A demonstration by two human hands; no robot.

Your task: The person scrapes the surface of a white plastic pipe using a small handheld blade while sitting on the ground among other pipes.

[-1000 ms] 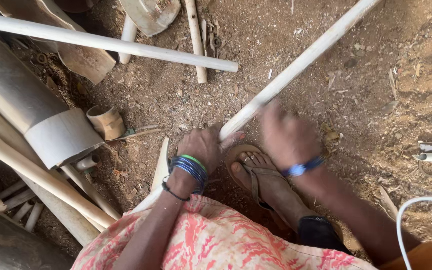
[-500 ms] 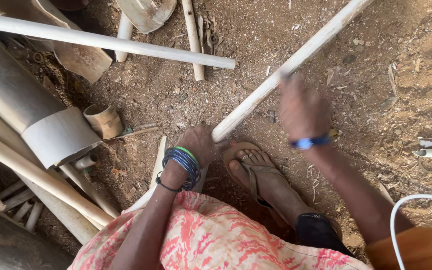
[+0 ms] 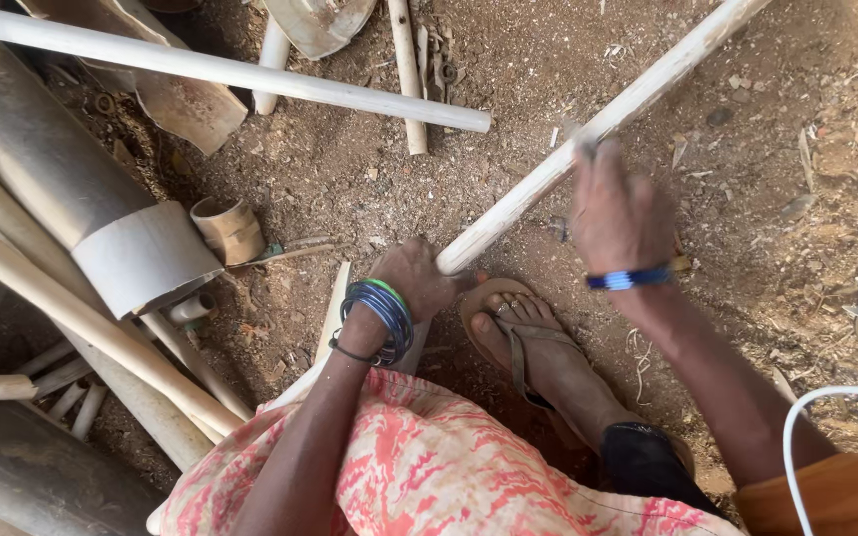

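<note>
Gripping the near end of a long pale pole (image 3: 588,134) with left hand (image 3: 414,278) fingers wrapped tight, lying slantwise over dirt ground (image 3: 767,179) beside a sandalled foot (image 3: 523,333), right hand (image 3: 618,213) fingers curling around its middle.

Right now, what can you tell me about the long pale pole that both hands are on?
The pale pole looks like smooth peeled wood, round and straight. It slants from the top right edge down to its near end by a sandalled foot. The left hand grips that end; the right hand lies over its middle. Dirt ground lies beneath.
</note>
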